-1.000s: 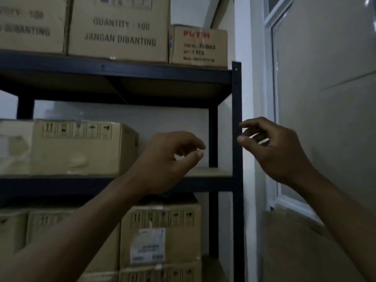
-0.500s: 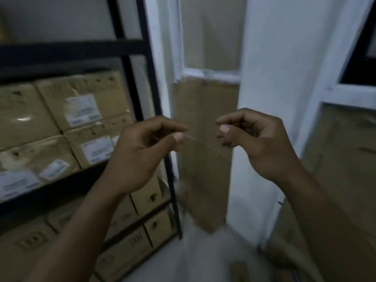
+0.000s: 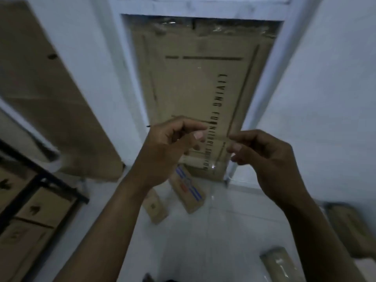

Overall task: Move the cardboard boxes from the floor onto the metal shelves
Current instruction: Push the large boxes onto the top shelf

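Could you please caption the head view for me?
The left hand and right hand pinch a clear strip over cardboard boxes on the floor.

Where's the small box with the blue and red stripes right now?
Head view, centre: the striped box lies on the floor at the foot of the printed cardboard sheet, with a plain box just left of it.
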